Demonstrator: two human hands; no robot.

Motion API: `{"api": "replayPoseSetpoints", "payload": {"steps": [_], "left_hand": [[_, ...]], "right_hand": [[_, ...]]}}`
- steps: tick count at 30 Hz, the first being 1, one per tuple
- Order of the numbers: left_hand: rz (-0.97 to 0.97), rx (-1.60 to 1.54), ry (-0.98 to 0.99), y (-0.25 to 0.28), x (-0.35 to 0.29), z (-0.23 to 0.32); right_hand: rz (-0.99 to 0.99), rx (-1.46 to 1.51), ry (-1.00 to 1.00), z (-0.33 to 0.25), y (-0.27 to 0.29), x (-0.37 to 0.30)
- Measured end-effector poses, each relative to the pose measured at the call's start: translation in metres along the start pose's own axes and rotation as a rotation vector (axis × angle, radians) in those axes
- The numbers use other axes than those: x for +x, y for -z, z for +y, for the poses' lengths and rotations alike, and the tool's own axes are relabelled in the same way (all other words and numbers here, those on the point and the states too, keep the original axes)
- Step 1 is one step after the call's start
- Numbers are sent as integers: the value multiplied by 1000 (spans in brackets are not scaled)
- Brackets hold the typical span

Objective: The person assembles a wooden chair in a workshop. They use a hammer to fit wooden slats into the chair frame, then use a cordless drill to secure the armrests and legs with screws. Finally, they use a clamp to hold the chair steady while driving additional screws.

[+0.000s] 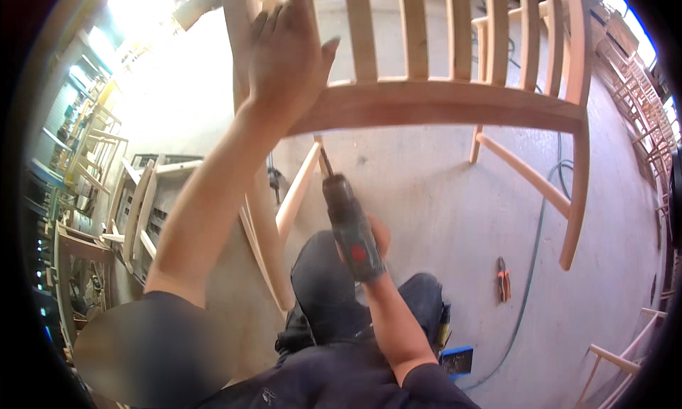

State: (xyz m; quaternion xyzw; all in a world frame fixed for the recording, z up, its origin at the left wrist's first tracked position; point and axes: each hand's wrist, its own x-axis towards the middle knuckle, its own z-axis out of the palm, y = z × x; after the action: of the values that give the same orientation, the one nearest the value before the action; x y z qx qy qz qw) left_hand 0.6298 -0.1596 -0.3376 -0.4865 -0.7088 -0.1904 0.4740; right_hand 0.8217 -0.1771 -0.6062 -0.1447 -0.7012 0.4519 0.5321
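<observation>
A pale wooden bench frame (440, 105) with a slatted back spans the upper middle, its legs reaching toward me. My left hand (288, 54) is closed over the frame's left end by the first slat, the thumb standing off to the right. With my right hand (381, 237) I grip a dark cordless drill (352, 228) by its handle, mostly hidden behind the tool body. The long bit (326, 160) points up and away, its tip close below the curved rail at the left leg. Whether the tip touches wood I cannot tell.
Pliers with orange handles (504, 280) lie on the concrete floor to the right, near a thin hose (529, 267). A blue-edged box (457, 361) sits beside my right leg. More wooden frames stand at the left (138, 210) and lower right (614, 359).
</observation>
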Motion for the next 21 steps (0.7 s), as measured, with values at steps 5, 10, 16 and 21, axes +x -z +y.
{"api": "replayPoseSetpoints", "payload": {"steps": [5, 10, 16, 21], "left_hand": [[-452, -165, 183, 4, 5, 13], [-520, -450, 225, 9, 10, -1], [-538, -662, 291, 1, 13, -5], [-435, -668, 239, -9, 6, -8]], "right_hand": [[39, -51, 85, 5, -29, 5], [37, -111, 229, 0, -57, 16], [121, -179, 188, 7, -88, 20], [133, -309, 159, 19, -99, 19]]}}
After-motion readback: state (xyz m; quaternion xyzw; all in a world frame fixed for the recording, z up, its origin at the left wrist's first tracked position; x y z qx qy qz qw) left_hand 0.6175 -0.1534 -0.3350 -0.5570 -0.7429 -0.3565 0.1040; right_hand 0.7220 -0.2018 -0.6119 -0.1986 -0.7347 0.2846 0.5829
